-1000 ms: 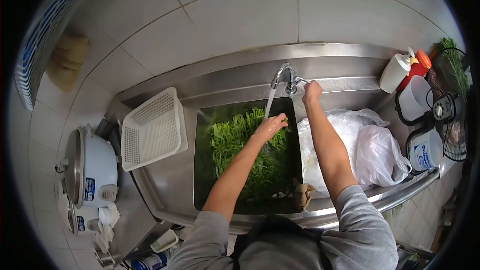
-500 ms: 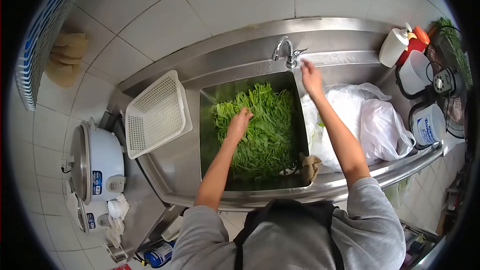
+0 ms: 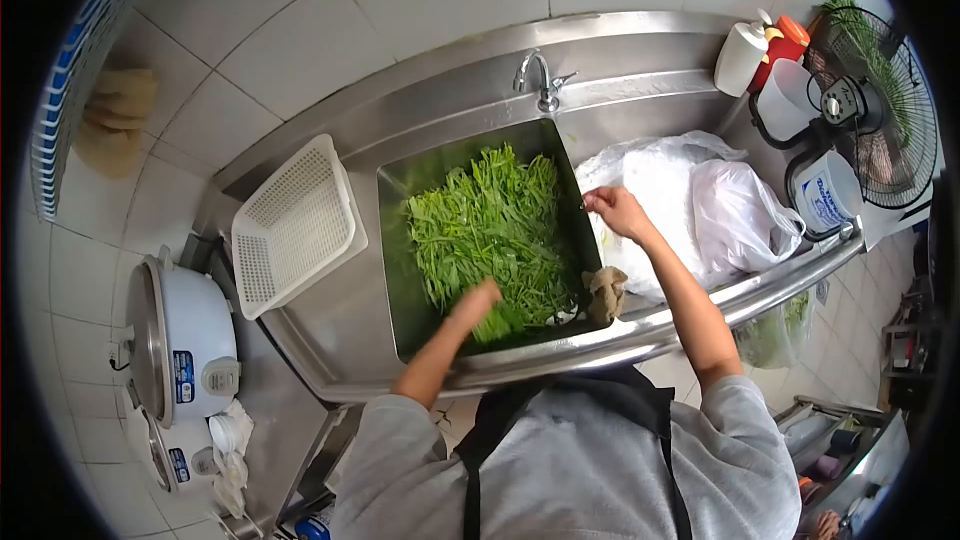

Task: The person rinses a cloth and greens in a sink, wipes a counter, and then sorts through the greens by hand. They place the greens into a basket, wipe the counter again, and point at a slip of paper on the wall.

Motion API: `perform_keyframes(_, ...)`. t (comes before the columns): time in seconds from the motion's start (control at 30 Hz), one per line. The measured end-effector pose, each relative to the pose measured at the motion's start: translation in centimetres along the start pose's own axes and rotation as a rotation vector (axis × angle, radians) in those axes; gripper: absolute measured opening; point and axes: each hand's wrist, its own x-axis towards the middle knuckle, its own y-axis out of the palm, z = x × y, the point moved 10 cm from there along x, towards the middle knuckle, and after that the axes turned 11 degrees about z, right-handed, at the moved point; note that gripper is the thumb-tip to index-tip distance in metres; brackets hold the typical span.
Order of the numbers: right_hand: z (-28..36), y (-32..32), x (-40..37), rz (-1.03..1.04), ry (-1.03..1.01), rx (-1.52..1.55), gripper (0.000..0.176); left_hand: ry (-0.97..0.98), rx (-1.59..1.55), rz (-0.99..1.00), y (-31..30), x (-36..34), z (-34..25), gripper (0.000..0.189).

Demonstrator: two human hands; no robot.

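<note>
Leafy green vegetables (image 3: 490,220) fill much of the metal sink (image 3: 397,325). My left hand (image 3: 474,306), smeared by motion, is over the near left part of the greens, and its fingers do not show clearly. At the sink's right rim is my right hand (image 3: 616,212), its fingertips pinched together; what they hold, if anything, is too small to name. Just beyond that hand lies white plastic bagging (image 3: 655,175). A bunched brown cloth (image 3: 605,293) sits at the sink's near right corner. The faucet (image 3: 540,80) stands behind the sink, with no stream visible from its spout.
On the left of the counter a white perforated basket (image 3: 298,225) leans, with a rice cooker (image 3: 190,335) farther left. To the right are a full plastic bag (image 3: 745,215), a pump bottle (image 3: 741,58), white tubs (image 3: 828,192) and a fan (image 3: 880,105).
My right hand has come down from beside the faucet handle to the sink's right rim. My left hand has moved toward me over the greens. The view has shifted slightly.
</note>
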Motion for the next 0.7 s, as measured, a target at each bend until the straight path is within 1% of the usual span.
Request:
perform_keyframes(0.03,0.4,-0.4,-0.4,-0.014,-0.009,-0.018,0.025,-0.135,-0.206,-0.165,-4.4,-1.0,0.0,0.015)
perform_keyframes(0.1,0.7,-1.1,-0.5,-0.051,-0.030,-0.024,0.024,-0.096,-0.070,-0.333,-10.3,-3.2,-3.9,0.013)
perform_keyframes(0.13,1.0,-1.4,-0.4,-0.058,-0.036,-0.019,0.025,-0.095,-0.064,-0.335,-9.9,-1.9,-1.2,0.013)
perform_keyframes(0.17,1.2,-1.5,-0.5,-0.066,-0.040,-0.012,0.025,0.105,0.150,-0.353,-8.8,0.6,0.9,0.015)
perform_keyframes(0.2,1.1,-1.0,-0.3,-0.035,-0.015,0.001,0.025,0.302,0.361,-0.362,-7.3,1.0,1.2,0.018)
perform_keyframes(0.23,1.0,-0.4,-0.6,-0.041,-0.017,0.000,0.025,0.005,0.227,0.047,-5.2,0.3,-1.8,0.021)
perform_keyframes(0.3,2.4,0.5,0.1,-0.002,-0.110,-0.139,0.025,-0.161,0.017,-0.327,-9.9,-0.1,-1.0,0.022)
perform_keyframes(0.33,2.6,0.9,0.3,-0.009,-0.095,-0.107,0.026,-0.172,0.013,-0.316,-10.1,-0.9,-1.5,0.022)
perform_keyframes(0.37,3.0,1.8,0.1,0.003,-0.093,-0.109,0.026,-0.143,0.023,-0.253,-10.8,-0.7,-2.5,0.023)
perform_keyframes(0.4,4.0,3.1,0.4,0.079,-0.129,-0.153,0.026,-0.108,0.040,-0.200,-11.9,-0.6,-4.1,0.024)
perform_keyframes(0.43,5.0,4.8,0.6,0.155,-0.166,-0.192,0.027,-0.114,0.043,-0.210,-12.7,-0.9,-4.8,0.024)
perform_keyframes(0.5,5.1,9.2,1.6,0.286,-0.181,-0.281,0.030,0.036,-0.020,-0.223,-13.0,-0.9,-7.7,0.025)
perform_keyframes(0.53,5.2,11.6,1.9,0.343,-0.228,-0.386,0.040,0.134,0.006,-0.279,-13.3,-1.2,-9.3,0.024)
perform_keyframes(0.57,5.2,13.9,2.2,0.408,-0.253,-0.337,0.061,0.128,0.007,-0.294,-13.5,-1.2,-9.8,0.024)
perform_keyframes(0.63,7.7,15.9,1.6,0.224,-0.408,-0.329,0.081,0.172,-0.241,-0.440,-15.3,-2.4,-10.9,0.026)
perform_keyframes(0.67,8.4,17.0,1.6,0.249,-0.434,-0.334,0.081,0.156,-0.295,-0.530,-16.5,-3.2,-11.1,0.027)
perform_keyframes(0.7,9.8,17.0,1.4,0.193,-0.500,-0.281,0.086,0.137,-0.352,-0.627,-17.4,-4.1,-10.8,0.028)
